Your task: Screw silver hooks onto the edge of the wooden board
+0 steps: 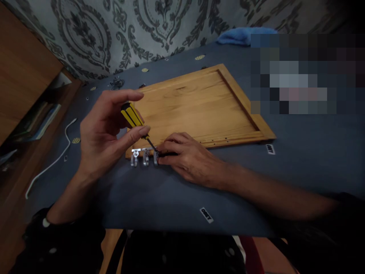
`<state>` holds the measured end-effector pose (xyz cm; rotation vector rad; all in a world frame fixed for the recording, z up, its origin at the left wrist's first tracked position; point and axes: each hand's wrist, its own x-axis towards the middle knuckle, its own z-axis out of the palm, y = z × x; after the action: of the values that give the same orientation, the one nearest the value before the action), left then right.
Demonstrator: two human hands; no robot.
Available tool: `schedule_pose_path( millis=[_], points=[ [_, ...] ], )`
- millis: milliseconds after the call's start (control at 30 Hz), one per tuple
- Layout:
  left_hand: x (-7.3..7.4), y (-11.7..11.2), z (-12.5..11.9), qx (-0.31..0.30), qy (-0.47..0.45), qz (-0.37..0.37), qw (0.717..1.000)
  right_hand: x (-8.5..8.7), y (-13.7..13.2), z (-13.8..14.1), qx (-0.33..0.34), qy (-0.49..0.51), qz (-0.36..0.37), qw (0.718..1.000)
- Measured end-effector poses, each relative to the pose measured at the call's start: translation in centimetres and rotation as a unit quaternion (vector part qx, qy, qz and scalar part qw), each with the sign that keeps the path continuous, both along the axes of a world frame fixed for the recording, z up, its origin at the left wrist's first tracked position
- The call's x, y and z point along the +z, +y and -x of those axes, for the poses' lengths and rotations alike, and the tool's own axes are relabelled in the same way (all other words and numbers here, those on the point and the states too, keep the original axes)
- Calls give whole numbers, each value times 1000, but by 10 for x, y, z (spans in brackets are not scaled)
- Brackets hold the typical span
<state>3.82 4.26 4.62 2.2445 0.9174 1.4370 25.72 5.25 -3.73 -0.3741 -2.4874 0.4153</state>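
My left hand (105, 133) grips a screwdriver with a yellow and black handle (131, 115), its shaft angled down to the right. The tip meets a metal hook rack (145, 155) fixed along the near edge of a wooden panel (199, 106). Three silver hooks hang from the rack over the panel's edge. My right hand (185, 156) lies beside the rack's right end, fingers pinched around that end next to the screwdriver tip.
The panel rests on a dark blue cloth (299, 160) with small paper tags. A white cable (51, 160) trails at the left beside a wooden shelf (25, 76) with books. A blue rag (242, 36) lies at the back by the patterned wall.
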Motion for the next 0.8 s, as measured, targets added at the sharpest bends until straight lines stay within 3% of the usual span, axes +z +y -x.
schedule_pose_path(
  millis=[133, 400, 500, 800],
  points=[
    [-2, 7, 2, -66, -35, 15, 997, 0, 0, 0, 5, 3, 3, 1000],
    [5, -2, -1, -37, -105, 17, 994, -1, 1, 0, 10, 14, 0, 1000],
    [5, 0, 0, -22, -85, 14, 996, -2, 1, 0, 8, 15, 0, 1000],
    [-6, 9, 6, -60, -49, 1, 997, -1, 1, 0, 8, 7, 2, 1000]
  ],
)
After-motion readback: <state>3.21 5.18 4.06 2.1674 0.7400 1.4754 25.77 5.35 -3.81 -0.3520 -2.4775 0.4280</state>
